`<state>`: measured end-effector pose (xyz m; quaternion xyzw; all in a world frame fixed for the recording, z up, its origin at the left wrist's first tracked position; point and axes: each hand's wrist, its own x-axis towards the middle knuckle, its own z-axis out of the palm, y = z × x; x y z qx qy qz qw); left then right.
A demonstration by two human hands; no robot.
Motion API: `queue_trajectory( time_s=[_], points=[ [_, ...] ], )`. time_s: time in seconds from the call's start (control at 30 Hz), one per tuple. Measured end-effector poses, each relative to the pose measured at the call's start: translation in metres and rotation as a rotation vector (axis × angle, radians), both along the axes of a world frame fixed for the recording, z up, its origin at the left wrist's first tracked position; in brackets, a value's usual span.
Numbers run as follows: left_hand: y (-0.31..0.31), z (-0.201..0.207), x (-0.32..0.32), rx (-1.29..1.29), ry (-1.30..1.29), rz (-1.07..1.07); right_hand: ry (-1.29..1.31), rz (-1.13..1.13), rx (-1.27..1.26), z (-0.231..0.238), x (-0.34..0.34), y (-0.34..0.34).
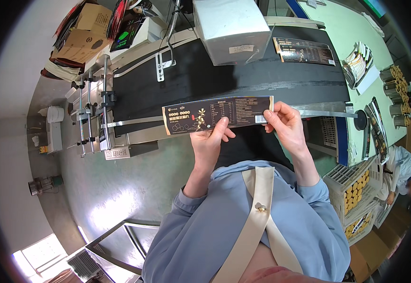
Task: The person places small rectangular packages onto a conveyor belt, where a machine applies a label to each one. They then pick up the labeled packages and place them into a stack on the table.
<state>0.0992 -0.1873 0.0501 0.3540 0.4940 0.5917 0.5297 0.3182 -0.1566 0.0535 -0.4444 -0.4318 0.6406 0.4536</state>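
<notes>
A long dark label [186,115] with gold ends and fine print is stretched out level in front of me, above the near edge of the black conveyor belt [153,89]. My left hand [210,142] pinches its lower edge near the middle, thumb on the printed face. At the label's right end, my right hand [286,125] grips the corner between thumb and fingers. The fingers behind the label are partly hidden. Farther off, two or so similar labels [304,52] lie overlapping on the belt's far right.
A white box-shaped machine housing [233,33] stands over the belt. Metal rods [105,94] rise at its left end. The pale green table [356,118] on the right bears a fanned stack of labels [358,63]. Crates [351,188] with yellow-capped items stand below, near another person [399,170].
</notes>
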Motion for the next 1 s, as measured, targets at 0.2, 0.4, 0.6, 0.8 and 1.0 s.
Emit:
queue_trajectory(
  time_s=[0.2,0.4,0.6,0.8,1.0],
  points=[
    [-0.001,-0.003,-0.003,-0.006,0.008,0.028,-0.023,-0.003,0.012,-0.001,-0.001,0.001],
    [0.012,-0.015,-0.044,-0.119,-0.072,0.012,-0.117,0.024,-0.057,-0.009,0.003,0.021],
    [0.052,-0.04,-0.104,-0.302,-0.03,0.026,-0.335,0.109,-0.042,-0.043,-0.016,0.081],
    [0.097,-0.042,-0.129,-0.406,-0.127,-0.054,-0.483,0.191,-0.041,-0.049,-0.026,0.117],
    [0.118,-0.055,-0.127,-0.389,0.108,-0.046,-0.549,0.176,-0.018,-0.051,-0.028,0.131]
  ],
)
